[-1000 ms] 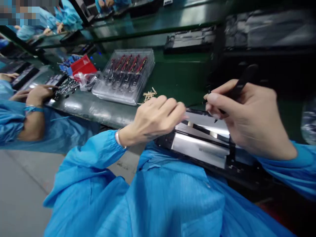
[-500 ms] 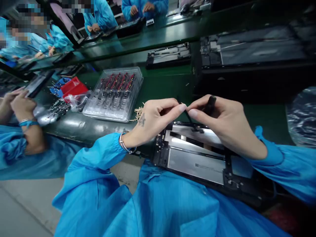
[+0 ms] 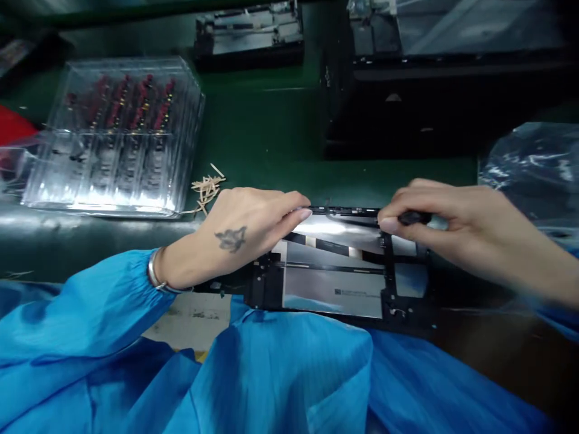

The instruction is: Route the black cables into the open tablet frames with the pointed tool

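Gripping black tool [image 3: 415,218]: right hand [image 3: 470,217], far edge of open device [image 3: 332,289]. Left hand [image 3: 242,220]: pinched, same edge, contents unclear.

Clear plastic tray [image 3: 104,208], one, layered at its edges, on a dark green table [image 3: 266,120]; inside it, rows of small red-and-black parts [image 3: 143,99], blurred; just beside the tray's near right corner, a loose heap of thin pale sticks [image 3: 208,190]; left of the tray, clear wrapping [image 3: 20,163] and a red object [image 3: 13,128], cut off by the view; beyond the tray to its right, an opened device [image 3: 256,36]; farther right of the tray, a black box [image 3: 407,114] bearing a larger flat panel [image 3: 479,27]; well right of the tray, a crumpled clear bag [image 3: 534,169].
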The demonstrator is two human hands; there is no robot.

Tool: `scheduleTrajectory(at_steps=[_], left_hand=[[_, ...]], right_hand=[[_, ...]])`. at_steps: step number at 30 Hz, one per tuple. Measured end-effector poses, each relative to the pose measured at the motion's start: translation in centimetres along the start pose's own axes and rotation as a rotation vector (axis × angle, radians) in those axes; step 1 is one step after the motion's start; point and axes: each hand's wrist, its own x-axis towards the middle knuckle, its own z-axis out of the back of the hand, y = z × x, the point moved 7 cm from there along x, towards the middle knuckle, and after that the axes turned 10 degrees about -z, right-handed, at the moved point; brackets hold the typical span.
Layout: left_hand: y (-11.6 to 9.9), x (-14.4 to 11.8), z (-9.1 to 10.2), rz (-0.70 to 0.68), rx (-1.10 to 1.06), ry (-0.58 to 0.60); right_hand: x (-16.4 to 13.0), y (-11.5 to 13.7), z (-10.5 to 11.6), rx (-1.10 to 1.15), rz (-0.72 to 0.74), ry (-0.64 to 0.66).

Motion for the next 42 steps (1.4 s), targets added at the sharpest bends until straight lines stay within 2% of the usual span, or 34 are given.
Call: scheduleTrajectory(at_steps=[2, 4, 9, 11, 14, 20, 37, 42], left_hand=[[0.0, 0.3, -0.7, -0.036, 0.028, 0.042], [-0.2, 0.7, -1.4, -0.101, 0.048, 0.067], [-0.5, 1.1, -3.0, -0.264, -0.034, 0.007], [-0.4, 1.0, -3.7, -0.282, -0.112, 0.003], [-0.5, 0.9, -4.3, -0.264, -0.209, 0.068], [-1.3, 0.9, -4.1, -0.262, -0.23, 0.145], [-2.4, 1.7, -4.1, -0.37, -0.032, 0.147], [-2.4, 1.6, -4.2, -0.413, -0.002, 0.161]], right_hand=[[-0.1, -1.3, -0.2, -0.038, -0.044, 0.108], [0.0, -2.4, -0.5, -0.067, -0.079, 0.161], [0.6, -4.4, -0.4, -0.157, -0.164, 0.151], [0.7, -5.1, -0.4, -0.178, -0.198, 0.145], [0.8, -5.7, -0.5, -0.195, -0.222, 0.148], [0.7, -5.4, -0.6, -0.217, -0.182, 0.154], [1.1, -4.8, -0.6, -0.215, -0.147, 0.119], [1.0, -4.6, -0.3, -0.229, -0.201, 0.077]])
